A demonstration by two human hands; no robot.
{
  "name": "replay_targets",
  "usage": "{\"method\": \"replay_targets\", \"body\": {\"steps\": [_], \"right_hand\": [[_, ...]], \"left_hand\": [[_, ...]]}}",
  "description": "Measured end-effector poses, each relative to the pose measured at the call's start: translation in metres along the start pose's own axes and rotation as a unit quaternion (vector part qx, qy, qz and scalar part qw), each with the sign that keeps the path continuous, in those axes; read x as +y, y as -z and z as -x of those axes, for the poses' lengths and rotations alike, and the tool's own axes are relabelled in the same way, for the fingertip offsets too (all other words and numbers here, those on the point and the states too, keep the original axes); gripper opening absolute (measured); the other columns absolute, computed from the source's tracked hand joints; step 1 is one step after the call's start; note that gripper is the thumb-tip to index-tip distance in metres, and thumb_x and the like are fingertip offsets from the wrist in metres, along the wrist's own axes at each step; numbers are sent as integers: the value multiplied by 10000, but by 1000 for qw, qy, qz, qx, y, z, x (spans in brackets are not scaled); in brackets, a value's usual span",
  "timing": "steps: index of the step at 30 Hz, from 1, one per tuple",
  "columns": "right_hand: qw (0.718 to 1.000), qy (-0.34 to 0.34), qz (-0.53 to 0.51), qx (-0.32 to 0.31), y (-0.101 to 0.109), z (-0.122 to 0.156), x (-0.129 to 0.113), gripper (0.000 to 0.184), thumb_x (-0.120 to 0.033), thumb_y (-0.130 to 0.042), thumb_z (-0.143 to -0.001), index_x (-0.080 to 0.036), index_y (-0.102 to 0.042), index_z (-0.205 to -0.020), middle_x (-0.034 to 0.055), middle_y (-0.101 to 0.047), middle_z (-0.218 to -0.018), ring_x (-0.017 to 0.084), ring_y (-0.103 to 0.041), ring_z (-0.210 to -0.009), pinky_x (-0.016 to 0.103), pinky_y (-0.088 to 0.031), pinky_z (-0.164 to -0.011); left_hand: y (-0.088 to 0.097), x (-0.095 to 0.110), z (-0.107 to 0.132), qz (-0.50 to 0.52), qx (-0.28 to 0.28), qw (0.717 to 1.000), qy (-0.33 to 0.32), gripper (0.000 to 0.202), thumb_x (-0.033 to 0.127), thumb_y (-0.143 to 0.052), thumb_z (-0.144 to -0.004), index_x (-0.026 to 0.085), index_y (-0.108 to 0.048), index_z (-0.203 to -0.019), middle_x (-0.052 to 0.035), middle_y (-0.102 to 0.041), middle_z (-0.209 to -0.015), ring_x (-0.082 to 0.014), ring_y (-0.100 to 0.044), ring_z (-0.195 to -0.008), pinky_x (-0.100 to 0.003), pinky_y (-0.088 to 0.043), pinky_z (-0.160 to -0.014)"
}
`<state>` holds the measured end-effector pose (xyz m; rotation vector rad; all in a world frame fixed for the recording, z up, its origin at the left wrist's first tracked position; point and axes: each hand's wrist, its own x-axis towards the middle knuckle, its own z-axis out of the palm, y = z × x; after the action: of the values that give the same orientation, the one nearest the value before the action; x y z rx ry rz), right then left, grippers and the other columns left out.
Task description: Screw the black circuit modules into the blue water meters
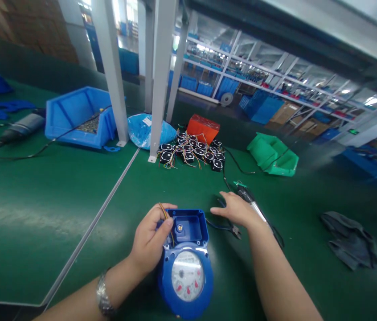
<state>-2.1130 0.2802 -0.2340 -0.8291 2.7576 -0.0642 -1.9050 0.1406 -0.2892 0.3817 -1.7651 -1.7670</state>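
A blue water meter (186,285) lies on the green bench, its round dial facing up and the box (191,228) at its top uncovered, with a brass fitting inside. My left hand (151,236) is closed at the box's left wall, thumb and fingers pinching thin yellow and brown wires (163,210). To the right, my right hand (233,208) is open, thumb and fingers apart, over the handles of a pair of diagonal cutters (234,230). Whether it touches the handles I cannot tell. Just beyond lies a black and silver pen-shaped tool (252,200) with a cable, partly behind my right forearm.
Several black modules with wires (191,149) lie at the back beside an orange box (203,128) and a blue bag (141,129). A green bin (272,154), a blue bin (79,118) of small parts, a power screwdriver (24,127) and a dark cloth (350,240) surround them. Metal posts (159,80) stand behind.
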Motion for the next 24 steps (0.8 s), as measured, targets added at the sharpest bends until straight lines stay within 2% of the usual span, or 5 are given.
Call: {"method": "replay_targets", "body": {"steps": [5, 8, 11, 18, 24], "right_hand": [[988, -104, 19, 114, 25, -70, -15, 517, -477, -459, -784, -76, -454, -1111, 153, -494, -1062, 235, -477, -1018, 346, -391, -871], [971, -166, 29, 169, 17, -108, -25, 599, -491, -503, -757, -31, -410, -1129, 189, -447, -1094, 267, -426, -1070, 385, -378, -884], [963, -195, 28, 185, 4, -128, -26, 583, -495, -480, -780, -51, -399, -1149, 161, -430, -1114, 232, -399, -1094, 388, -385, -890], [967, -198, 8, 162, 3, -120, -13, 405, -379, -481, -811, -78, -462, -1082, 105, -489, -1007, 163, -472, -971, 351, -419, -847], [972, -169, -28, 163, 18, -69, -7, 300, -334, -546, -694, -123, -535, -907, 84, -552, -888, 205, -525, -833, 322, -413, -705]], "left_hand": [[2, 3, -1, -10, -16, 1000, -16, 202, 289, -436, -831, 148, -541, -731, -87, -552, -988, -183, -520, -856, -318, -404, -789], [3, 2, -2, -8, -22, 1000, -20, 200, 291, -441, -830, 147, -547, -739, -88, -557, -988, -185, -527, -863, -315, -407, -785], [4, 2, -4, -3, -26, 999, -26, 187, 284, -444, -829, 154, -560, -760, -76, -564, -978, -179, -537, -857, -301, -413, -770], [5, 4, -7, -3, -33, 999, -29, 179, 253, -457, -819, 145, -547, -708, -78, -574, -959, -166, -541, -831, -293, -419, -750], [4, 6, -9, -41, -23, 998, -50, 151, 234, -475, -795, 145, -537, -691, -86, -579, -952, -177, -539, -863, -309, -421, -772]]}}
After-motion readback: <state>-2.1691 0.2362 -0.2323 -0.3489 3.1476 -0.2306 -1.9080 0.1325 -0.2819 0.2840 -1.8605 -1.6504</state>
